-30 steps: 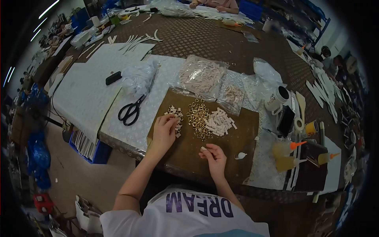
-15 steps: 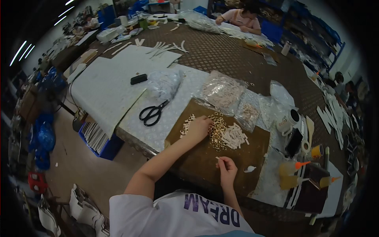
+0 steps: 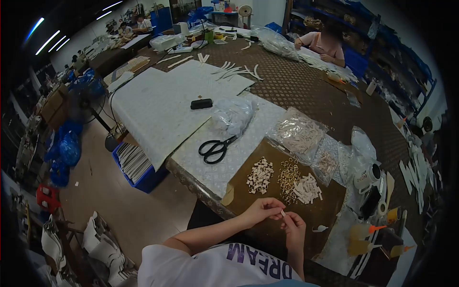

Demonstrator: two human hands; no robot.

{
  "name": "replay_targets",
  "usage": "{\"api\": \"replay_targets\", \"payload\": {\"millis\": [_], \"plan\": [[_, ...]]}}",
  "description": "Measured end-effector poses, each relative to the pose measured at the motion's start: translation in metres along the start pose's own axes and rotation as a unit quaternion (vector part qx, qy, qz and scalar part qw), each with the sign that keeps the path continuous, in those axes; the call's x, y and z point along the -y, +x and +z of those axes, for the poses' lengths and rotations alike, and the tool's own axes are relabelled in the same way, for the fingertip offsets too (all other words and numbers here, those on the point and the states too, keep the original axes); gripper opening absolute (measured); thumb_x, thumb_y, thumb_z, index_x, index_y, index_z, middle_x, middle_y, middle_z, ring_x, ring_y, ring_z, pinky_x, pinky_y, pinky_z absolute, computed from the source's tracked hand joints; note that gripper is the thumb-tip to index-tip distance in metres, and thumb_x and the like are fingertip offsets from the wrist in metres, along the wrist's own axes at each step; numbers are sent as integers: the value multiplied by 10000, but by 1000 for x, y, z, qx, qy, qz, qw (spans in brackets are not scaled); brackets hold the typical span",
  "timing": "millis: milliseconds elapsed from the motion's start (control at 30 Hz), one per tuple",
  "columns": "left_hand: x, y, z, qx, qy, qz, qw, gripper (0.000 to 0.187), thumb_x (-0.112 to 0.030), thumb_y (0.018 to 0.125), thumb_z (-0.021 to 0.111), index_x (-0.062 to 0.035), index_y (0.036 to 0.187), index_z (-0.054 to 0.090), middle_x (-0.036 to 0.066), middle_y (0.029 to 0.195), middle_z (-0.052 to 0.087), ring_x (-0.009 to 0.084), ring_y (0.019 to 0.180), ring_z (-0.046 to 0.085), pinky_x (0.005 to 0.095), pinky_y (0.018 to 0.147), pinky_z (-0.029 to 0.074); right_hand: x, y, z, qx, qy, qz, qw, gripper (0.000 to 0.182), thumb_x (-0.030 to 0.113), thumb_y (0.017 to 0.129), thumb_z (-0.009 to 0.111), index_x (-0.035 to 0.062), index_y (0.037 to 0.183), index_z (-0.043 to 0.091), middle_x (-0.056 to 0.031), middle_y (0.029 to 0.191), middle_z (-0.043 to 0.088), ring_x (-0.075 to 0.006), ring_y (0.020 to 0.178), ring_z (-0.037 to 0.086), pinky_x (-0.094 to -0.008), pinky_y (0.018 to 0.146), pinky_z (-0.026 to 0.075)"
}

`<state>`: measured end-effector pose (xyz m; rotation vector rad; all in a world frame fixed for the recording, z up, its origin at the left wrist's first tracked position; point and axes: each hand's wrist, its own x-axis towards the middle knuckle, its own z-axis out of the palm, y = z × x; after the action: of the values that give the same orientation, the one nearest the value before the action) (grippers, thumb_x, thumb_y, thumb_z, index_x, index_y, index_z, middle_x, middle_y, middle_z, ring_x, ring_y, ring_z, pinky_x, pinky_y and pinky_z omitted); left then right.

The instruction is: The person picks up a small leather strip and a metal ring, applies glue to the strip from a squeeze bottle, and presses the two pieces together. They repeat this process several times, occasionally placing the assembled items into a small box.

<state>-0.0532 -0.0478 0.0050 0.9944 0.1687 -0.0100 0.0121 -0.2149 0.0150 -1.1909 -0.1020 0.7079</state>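
My left hand [image 3: 264, 211] and my right hand [image 3: 294, 226] meet at the near edge of a brown mat [image 3: 248, 197]. Between the fingertips of my right hand is a small white strip [image 3: 283, 213]. The left fingers pinch right beside it; anything in them is too small to make out. Beyond the hands lie a pile of small gold-coloured metal rings [image 3: 288, 179], a pile of loose white strips [image 3: 308, 188] on its right, and a pile of white pieces with gold-coloured bits [image 3: 260, 175] on its left.
Black-handled scissors [image 3: 214, 150] and clear bags of small pieces [image 3: 299, 131] lie beyond the mat. On the right stand a white mug [image 3: 367, 177] and glue bottles with orange tips [image 3: 361, 232]. A co-worker [image 3: 325, 45] sits across the table.
My left hand has come back from the ring pile to my right hand, which still pinches the white strip. The view has shifted, so the table appears further right and lower.
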Motion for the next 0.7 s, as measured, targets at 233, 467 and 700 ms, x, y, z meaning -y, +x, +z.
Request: {"api": "replay_targets", "payload": {"millis": [233, 467, 700], "plan": [[-1, -17, -11, 69, -85, -98, 989, 283, -138, 927, 563, 12, 1166, 589, 73, 1025, 647, 110, 892, 631, 219, 812, 516, -18, -8, -2, 32, 80, 66, 994, 98, 13, 868, 580, 10, 964, 604, -50, 808, 620, -107, 657, 564, -219, 597, 461], [9, -24, -12, 74, -40, -70, 994, 252, -100, 889, 611, 24, 1108, 616, 79, 981, 661, 124, 871, 639, 230, 807, 521, -22, -11, 7, 29, 40, -6, 999, 86, -31, 849, 574, 35, 903, 555, -45, 799, 594, -106, 649, 556, -219, 610, 455], [-4, -27, -8, 7, -50, -88, 995, 230, -82, 895, 599, 20, 1101, 616, 87, 960, 661, 122, 870, 635, 223, 795, 518, -9, -19, 7, 2, -92, -55, 994, 97, -10, 842, 609, 16, 925, 566, -36, 807, 591, -106, 689, 566, -220, 645, 459]]}}
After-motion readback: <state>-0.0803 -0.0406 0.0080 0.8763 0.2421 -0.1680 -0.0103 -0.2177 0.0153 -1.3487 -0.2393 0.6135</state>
